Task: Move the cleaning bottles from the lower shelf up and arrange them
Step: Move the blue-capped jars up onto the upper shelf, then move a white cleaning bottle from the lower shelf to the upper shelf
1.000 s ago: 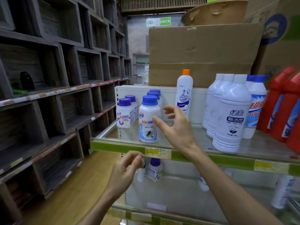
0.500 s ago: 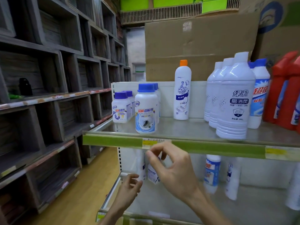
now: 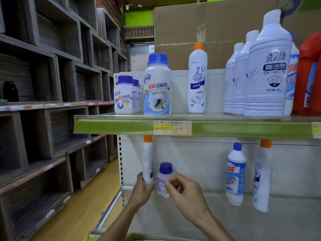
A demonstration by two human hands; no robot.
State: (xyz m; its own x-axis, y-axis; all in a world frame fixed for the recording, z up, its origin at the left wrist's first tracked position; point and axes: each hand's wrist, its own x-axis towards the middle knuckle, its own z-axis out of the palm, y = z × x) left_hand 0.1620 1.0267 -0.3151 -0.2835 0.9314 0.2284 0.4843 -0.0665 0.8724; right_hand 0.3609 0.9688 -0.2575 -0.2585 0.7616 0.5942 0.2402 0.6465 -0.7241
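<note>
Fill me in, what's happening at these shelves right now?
A person is reaching into the lower shelf. The left hand grips a tall white bottle with an orange cap; the right hand pinches a small white jar with a blue cap beside it. Both still stand on the lower shelf. Further right there, a blue-capped bottle and another orange-capped bottle wait. The upper shelf already holds several cleaners.

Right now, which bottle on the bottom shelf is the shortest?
The stubby blue-capped jar by the right hand. The other three stand much taller.
</note>
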